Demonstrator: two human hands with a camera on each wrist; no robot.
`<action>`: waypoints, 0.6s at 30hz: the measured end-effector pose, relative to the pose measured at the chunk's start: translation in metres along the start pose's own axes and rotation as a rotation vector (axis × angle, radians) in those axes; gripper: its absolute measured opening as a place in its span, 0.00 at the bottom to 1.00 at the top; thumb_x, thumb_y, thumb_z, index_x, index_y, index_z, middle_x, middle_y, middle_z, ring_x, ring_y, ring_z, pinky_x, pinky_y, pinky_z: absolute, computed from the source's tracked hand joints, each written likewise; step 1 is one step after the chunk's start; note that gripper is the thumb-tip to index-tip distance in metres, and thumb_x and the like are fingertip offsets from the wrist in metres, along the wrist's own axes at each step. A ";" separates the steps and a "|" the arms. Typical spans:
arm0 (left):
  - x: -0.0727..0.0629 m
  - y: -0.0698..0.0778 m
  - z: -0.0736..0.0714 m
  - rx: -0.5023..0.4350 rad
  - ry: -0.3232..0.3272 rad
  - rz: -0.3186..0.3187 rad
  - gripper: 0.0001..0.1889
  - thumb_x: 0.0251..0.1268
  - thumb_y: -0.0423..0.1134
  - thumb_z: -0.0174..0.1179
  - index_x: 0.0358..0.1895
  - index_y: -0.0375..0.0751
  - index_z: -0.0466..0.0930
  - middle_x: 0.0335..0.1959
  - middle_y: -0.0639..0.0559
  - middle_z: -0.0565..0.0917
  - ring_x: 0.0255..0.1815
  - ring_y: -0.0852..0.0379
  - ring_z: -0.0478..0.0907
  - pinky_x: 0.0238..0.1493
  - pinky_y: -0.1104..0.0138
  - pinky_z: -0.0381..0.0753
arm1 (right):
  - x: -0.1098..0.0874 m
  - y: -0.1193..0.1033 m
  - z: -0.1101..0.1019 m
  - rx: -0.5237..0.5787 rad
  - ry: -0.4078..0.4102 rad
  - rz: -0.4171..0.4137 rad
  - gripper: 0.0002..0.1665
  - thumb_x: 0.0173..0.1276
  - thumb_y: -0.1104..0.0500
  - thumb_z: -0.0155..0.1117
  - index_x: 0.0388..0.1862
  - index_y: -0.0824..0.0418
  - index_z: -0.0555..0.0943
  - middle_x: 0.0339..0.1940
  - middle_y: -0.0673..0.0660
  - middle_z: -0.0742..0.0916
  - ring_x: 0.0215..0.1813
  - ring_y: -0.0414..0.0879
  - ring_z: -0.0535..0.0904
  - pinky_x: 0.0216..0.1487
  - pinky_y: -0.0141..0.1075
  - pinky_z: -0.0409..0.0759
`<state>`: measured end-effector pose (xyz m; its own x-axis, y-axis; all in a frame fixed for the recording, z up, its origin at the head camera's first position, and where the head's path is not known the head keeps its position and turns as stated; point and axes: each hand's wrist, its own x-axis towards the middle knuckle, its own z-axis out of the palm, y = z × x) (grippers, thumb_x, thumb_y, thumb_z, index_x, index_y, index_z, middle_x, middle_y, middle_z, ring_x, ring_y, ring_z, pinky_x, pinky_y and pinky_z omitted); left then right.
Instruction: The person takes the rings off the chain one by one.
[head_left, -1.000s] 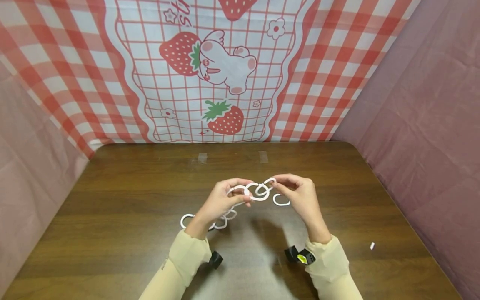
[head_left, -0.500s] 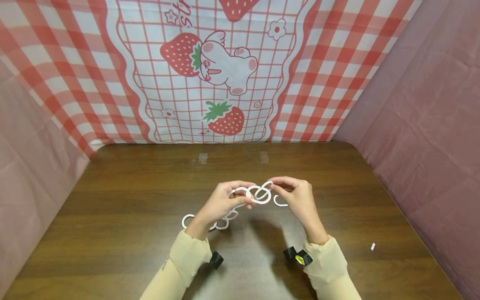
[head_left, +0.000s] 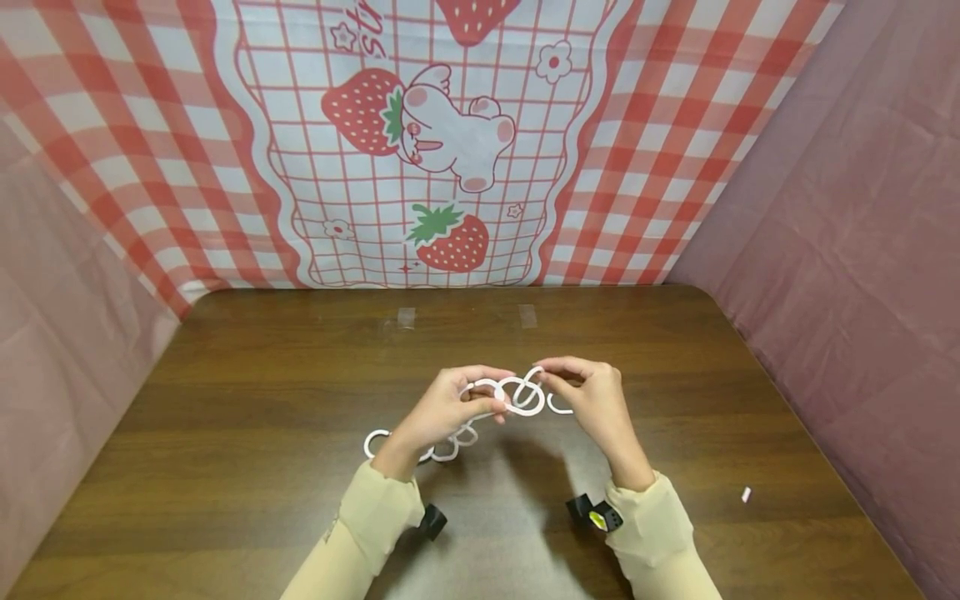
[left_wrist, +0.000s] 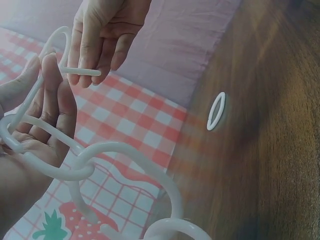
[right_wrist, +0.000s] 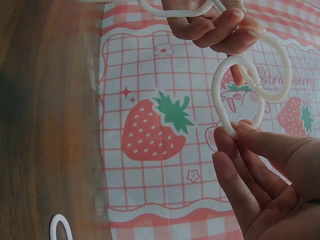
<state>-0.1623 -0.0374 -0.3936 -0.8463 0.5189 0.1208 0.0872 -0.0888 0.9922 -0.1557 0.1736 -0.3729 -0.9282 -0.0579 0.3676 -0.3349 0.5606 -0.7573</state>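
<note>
My left hand [head_left: 442,408] pinches a white oval plastic link [right_wrist: 285,65] between thumb and fingers. From that hand trails a chain of similar white links [left_wrist: 167,182], which hangs down toward the table. Between thumb and fingertips, my right hand [head_left: 594,396] holds another white link [right_wrist: 217,97] with a gap in its side. The two held links cross each other, and in the right wrist view the gap lies against the left hand's link. My left fingers hide part of the chain. One loose white link [left_wrist: 216,111] lies on the table behind my right hand.
The brown wooden table [head_left: 285,358] carries the chain's far end [head_left: 373,442] beside my left wrist. A small white piece [head_left: 746,494] lies at the right. Strips of clear tape [head_left: 528,316] stick near the back edge, before a strawberry-print cloth [head_left: 450,150].
Both hands have sunk slightly, and the right hand has shifted a little left. Its link now crosses the left hand's link at a steeper slant, and the right hand covers more of the loose link.
</note>
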 end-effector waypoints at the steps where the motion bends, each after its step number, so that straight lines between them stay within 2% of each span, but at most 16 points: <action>1: 0.000 0.000 0.000 0.003 -0.001 0.000 0.20 0.62 0.23 0.59 0.58 0.23 0.74 0.30 0.52 0.84 0.30 0.63 0.82 0.36 0.74 0.84 | 0.000 0.000 0.000 -0.009 -0.001 -0.001 0.08 0.57 0.66 0.73 0.37 0.63 0.88 0.33 0.60 0.91 0.32 0.28 0.79 0.30 0.18 0.76; 8: -0.001 -0.001 0.001 0.043 -0.008 0.030 0.20 0.62 0.23 0.59 0.58 0.22 0.73 0.33 0.35 0.84 0.30 0.63 0.82 0.37 0.73 0.84 | 0.000 0.000 -0.001 -0.066 -0.016 0.006 0.08 0.57 0.64 0.74 0.36 0.63 0.89 0.32 0.58 0.91 0.32 0.32 0.79 0.29 0.22 0.76; 10: -0.001 -0.001 0.001 0.058 -0.010 0.035 0.20 0.62 0.23 0.59 0.58 0.23 0.73 0.34 0.33 0.83 0.30 0.64 0.82 0.38 0.72 0.85 | 0.000 -0.001 -0.001 -0.086 -0.022 0.006 0.07 0.57 0.64 0.73 0.36 0.62 0.89 0.32 0.58 0.91 0.31 0.33 0.79 0.29 0.22 0.76; 17: 0.001 -0.004 0.002 0.106 -0.028 0.062 0.20 0.62 0.23 0.60 0.58 0.24 0.74 0.35 0.29 0.82 0.30 0.66 0.82 0.43 0.54 0.87 | 0.001 0.001 -0.001 -0.130 -0.044 0.029 0.06 0.58 0.64 0.73 0.35 0.62 0.89 0.32 0.58 0.91 0.32 0.37 0.81 0.29 0.23 0.76; 18: 0.001 -0.005 0.002 0.111 -0.031 0.069 0.20 0.62 0.23 0.60 0.58 0.24 0.74 0.35 0.28 0.82 0.31 0.65 0.82 0.43 0.55 0.87 | 0.001 0.001 -0.001 -0.123 -0.050 0.041 0.06 0.58 0.64 0.72 0.35 0.62 0.89 0.32 0.58 0.91 0.32 0.38 0.81 0.29 0.22 0.76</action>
<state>-0.1624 -0.0349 -0.3980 -0.8200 0.5407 0.1877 0.2033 -0.0314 0.9786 -0.1564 0.1754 -0.3726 -0.9486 -0.0725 0.3080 -0.2771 0.6605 -0.6979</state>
